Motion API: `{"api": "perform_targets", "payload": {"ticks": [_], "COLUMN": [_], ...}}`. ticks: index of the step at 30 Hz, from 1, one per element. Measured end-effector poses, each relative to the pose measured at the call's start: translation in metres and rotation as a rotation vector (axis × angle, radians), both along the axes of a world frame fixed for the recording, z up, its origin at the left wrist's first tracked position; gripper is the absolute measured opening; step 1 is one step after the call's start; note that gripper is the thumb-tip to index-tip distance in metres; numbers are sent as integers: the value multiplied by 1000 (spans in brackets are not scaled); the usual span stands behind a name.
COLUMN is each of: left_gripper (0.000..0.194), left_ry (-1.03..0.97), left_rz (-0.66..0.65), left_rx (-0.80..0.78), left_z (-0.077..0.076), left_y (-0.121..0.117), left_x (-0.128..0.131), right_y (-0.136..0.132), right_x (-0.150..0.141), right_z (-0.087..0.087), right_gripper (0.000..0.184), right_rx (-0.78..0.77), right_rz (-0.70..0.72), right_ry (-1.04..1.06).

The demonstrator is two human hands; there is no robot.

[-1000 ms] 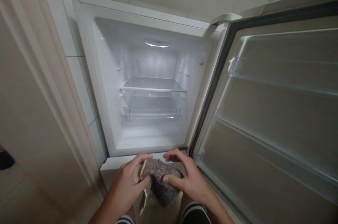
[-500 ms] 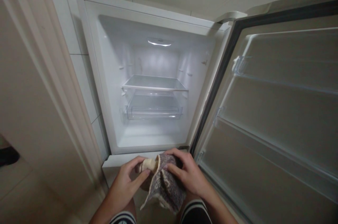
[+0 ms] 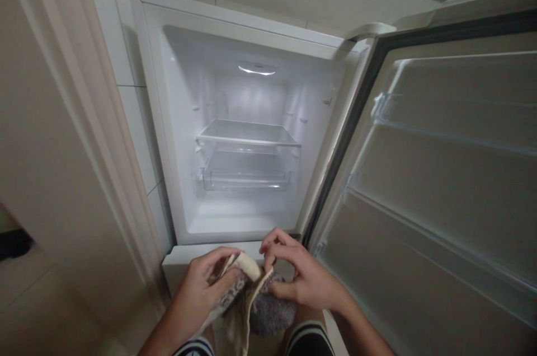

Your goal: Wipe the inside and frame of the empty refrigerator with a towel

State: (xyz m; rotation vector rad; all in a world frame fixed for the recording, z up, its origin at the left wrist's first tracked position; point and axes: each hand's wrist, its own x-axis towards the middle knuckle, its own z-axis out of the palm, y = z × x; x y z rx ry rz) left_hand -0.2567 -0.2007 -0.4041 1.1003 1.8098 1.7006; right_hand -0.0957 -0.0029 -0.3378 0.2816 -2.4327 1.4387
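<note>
Both hands grip a grey-and-cream patterned cloth [image 3: 272, 311] low in front of the open fridge [image 3: 251, 216]. It has a pale edge seam and a cream folded part at the top. My left hand [image 3: 205, 289] is closed on the bunched left part, thumb in front. My right hand [image 3: 297, 272] pinches the seamed edge on the right, its index finger bent over it. The cloth hangs down between my knees, partly folded open.
Inside the fridge are a glass shelf [image 3: 249, 132] and a clear drawer [image 3: 247, 179]. The fridge door [image 3: 440, 177] stands wide open on the right, with clear door racks. A pale door frame [image 3: 96, 121] rises on the left.
The cloth has been turned and spread between my hands. My right hand has shifted its grip to the seamed edge, and more of the inner side shows.
</note>
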Motion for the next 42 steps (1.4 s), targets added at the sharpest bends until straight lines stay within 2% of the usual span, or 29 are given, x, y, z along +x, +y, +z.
{"api": "perform_targets", "payload": {"ticks": [4, 8, 14, 17, 19, 22, 25, 27, 29, 30, 34, 37, 39, 42], "left_gripper": [34, 29, 41, 43, 43, 50, 52, 37, 20, 20, 50, 49, 50, 57], "left_ry": [-12, -17, -78, -15, 20, -58, -58, -4, -25, -81, -376, -418, -427, -502], "left_rz": [-116, -188, -250, -245, -173, -62, -132, -223, -308, -348, -416, -392, -397, -479], "left_rx": [-27, -16, 3, -28, -59, -93, -83, -74, -72, -64, 25, 43, 51, 104], "left_z": [8, 8, 7, 3, -5, -18, -19, -11, -4, -2, -7, -11, -11, -10], "left_y": [2, -1, 3, 4, -1, -10, -10, -5, 0, 2, -1, -8, -12, -14], "left_x": [12, 14, 16, 19, 22, 25, 29, 30, 27, 25, 12, 6, 5, 8], "right_y": [-4, -5, -7, -9, -10, -12, -13, -11, -7, -4, 9, 16, 18, 13], "right_x": [-11, -17, -17, -17, -17, -15, -14, -15, -16, -16, -16, -18, -21, -27], "right_z": [4, 3, 2, 2, 2, 4, 6, 6, 6, 6, 5, 0, -6, -23], "right_gripper": [27, 29, 32, 37, 37, 37, 39, 37, 35, 35, 46, 48, 51, 58], "right_rx": [7, 49, 59, 17, 5, 69, 187, 211, 143, 86, -55, -110, -216, -395], "right_rz": [57, 24, -34, -81, -135, -181, -221, -203, -102, -40, 135, 230, 224, 127], "right_ry": [-35, -88, -162, -240, -289, -312, -274, -256, -267, -278, -294, -298, -291, -286]}}
